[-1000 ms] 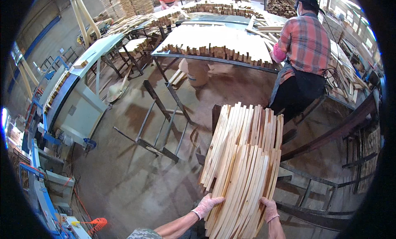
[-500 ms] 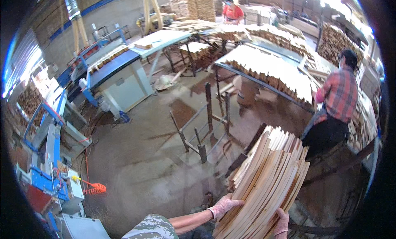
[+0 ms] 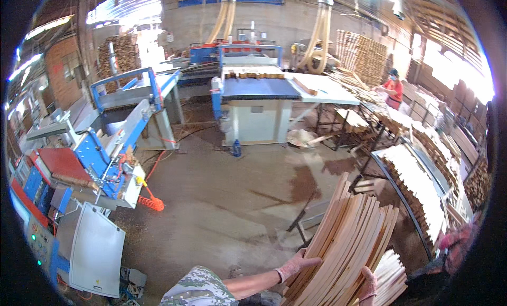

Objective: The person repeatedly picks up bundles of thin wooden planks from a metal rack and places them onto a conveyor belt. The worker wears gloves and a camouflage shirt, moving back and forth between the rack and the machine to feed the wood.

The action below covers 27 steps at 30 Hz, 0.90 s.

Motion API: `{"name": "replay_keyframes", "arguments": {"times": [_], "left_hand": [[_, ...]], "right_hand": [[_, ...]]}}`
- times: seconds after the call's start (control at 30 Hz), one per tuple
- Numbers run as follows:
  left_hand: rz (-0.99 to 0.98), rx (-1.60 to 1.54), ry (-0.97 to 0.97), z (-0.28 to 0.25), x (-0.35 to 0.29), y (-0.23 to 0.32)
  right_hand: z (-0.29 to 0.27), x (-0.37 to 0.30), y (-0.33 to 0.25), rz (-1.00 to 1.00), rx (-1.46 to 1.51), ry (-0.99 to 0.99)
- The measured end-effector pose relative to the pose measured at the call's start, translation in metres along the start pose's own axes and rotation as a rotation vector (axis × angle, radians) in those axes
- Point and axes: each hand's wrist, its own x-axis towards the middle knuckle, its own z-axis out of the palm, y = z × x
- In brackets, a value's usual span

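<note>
A thick bundle of long, pale wooden strips stands tilted at the lower right, its strips side by side. My left hand, in a pinkish knit glove, grips the bundle's left side with the thumb laid over it. Around the right side, my right hand is closed, also gloved, with only part of it showing. Behind the bundle's lower right lies another pile of wooden strips. The bundle's lower end runs out of the picture.
Left are a blue-and-white machine with an orange coiled hose and a white cabinet. A blue-topped machine stands ahead. Right, a metal-framed table carries wood. One person in plaid is close right; another in red is farther back.
My view has swung left, bringing more of the left machines in. The bundle, held in both hands, has come away from the other pile, which now shows to its right.
</note>
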Motion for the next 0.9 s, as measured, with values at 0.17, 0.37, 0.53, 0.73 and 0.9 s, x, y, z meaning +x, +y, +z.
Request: {"name": "replay_keyframes", "arguments": {"times": [0.17,0.37,0.53,0.73,0.9], "left_hand": [[-0.020,-0.230,0.083,-0.115,-0.019,0.093],[0.047,0.035,0.280,-0.249,0.041,0.094],[0.109,-0.098,0.351,-0.304,0.026,0.178],[0.151,-0.059,0.492,-0.359,0.107,0.225],[-0.017,-0.027,0.543,-0.393,0.168,0.308]], "right_hand": [[0.175,0.040,-0.002,-0.080,-0.167,-0.216],[0.319,0.099,0.004,-0.012,-0.239,-0.318],[0.413,0.182,0.015,0.102,-0.267,-0.435],[0.499,0.289,0.010,0.101,-0.270,-0.535],[0.575,0.382,-0.007,0.177,-0.197,-0.572]]}}
